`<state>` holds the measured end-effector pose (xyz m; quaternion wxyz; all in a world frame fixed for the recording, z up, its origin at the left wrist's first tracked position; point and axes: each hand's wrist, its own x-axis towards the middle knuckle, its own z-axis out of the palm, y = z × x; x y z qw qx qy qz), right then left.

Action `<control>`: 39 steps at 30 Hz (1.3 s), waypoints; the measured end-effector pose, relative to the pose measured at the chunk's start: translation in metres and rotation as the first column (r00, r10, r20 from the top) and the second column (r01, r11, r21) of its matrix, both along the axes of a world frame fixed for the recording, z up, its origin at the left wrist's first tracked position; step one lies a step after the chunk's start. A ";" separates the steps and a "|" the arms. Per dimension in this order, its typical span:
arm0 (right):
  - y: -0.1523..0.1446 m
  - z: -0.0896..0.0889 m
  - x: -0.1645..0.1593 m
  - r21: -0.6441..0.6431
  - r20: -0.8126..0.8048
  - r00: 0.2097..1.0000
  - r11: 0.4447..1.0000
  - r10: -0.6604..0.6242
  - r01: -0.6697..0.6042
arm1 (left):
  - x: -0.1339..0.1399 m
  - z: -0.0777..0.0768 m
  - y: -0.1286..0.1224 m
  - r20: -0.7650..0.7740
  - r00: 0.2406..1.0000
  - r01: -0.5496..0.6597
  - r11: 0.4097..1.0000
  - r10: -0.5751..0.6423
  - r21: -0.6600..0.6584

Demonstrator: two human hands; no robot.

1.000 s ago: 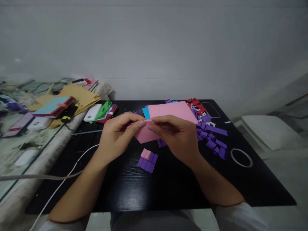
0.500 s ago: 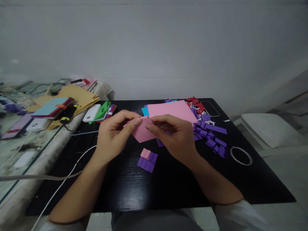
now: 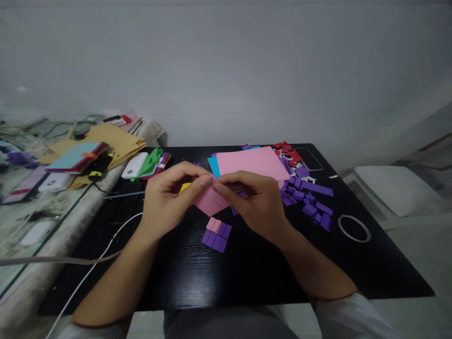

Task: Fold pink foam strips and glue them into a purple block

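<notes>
Between my hands is a sheet of pink paper (image 3: 212,202), held above the black table. My left hand (image 3: 173,190) pinches its upper edge between thumb and fingers. From the other side, my right hand (image 3: 252,195) pinches the same edge, thumb tips almost meeting. The paper hangs down in a point below my thumbs; part of it is hidden by my fingers. Just below it on the table lies a small woven patch (image 3: 216,234) of purple and pink folded paper. A bit of something yellow (image 3: 184,187) shows behind my left thumb.
Behind my hands lie a pink sheet (image 3: 250,162) and a blue sheet (image 3: 213,165). Purple folded strips (image 3: 310,202) and red pieces (image 3: 287,151) are heaped at right, near a white ring (image 3: 354,229). Green paper strips (image 3: 151,162) and a white cable (image 3: 102,258) are at left.
Both thumbs have come closer together at the paper's top edge. The pink paper has tilted and its lower point sits slightly lower. The yellow thing has come into view.
</notes>
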<state>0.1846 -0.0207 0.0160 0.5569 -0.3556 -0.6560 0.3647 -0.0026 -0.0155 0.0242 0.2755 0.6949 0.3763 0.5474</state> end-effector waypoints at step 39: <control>-0.005 0.005 0.002 0.054 0.071 0.997 0.999 -0.004 0.000 | 0.009 -0.008 -0.005 0.040 0.995 -0.092 0.996 0.093 -0.014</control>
